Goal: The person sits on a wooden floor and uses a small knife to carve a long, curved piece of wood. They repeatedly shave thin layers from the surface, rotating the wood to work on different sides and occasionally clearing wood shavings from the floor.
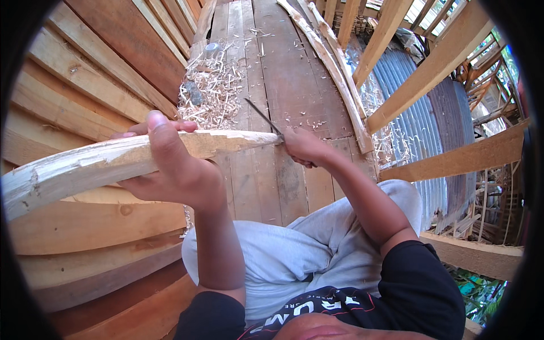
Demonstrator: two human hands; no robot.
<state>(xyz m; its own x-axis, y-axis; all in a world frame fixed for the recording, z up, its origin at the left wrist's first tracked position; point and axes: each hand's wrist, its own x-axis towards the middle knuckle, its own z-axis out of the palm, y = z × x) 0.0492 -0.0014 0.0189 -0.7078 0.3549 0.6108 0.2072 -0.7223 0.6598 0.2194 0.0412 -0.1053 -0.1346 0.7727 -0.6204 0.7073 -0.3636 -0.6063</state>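
A long pale wooden pole (pixel 102 161) slants in from the left edge, thick at that end and whittled to a taper at the other. My left hand (pixel 181 170) grips it from beneath, thumb up over the near side and fingertips showing beyond the far side. At the pole's thin tip is my right hand (pixel 306 148), closed around a knife whose handle the fingers hide. The dark, narrow blade (pixel 261 118) of the knife points away and to the left. Whether the blade touches the wood cannot be made out.
Curled wood shavings (pixel 212 96) are heaped on the plank floor (pixel 289 73), with a small cup-like object (pixel 212 50) at their far side. Two peeled poles (pixel 328 56) lie along the right. Stacked boards (pixel 85 85) wall the left; wooden posts (pixel 430 68) and corrugated metal (pixel 416 93) stand right.
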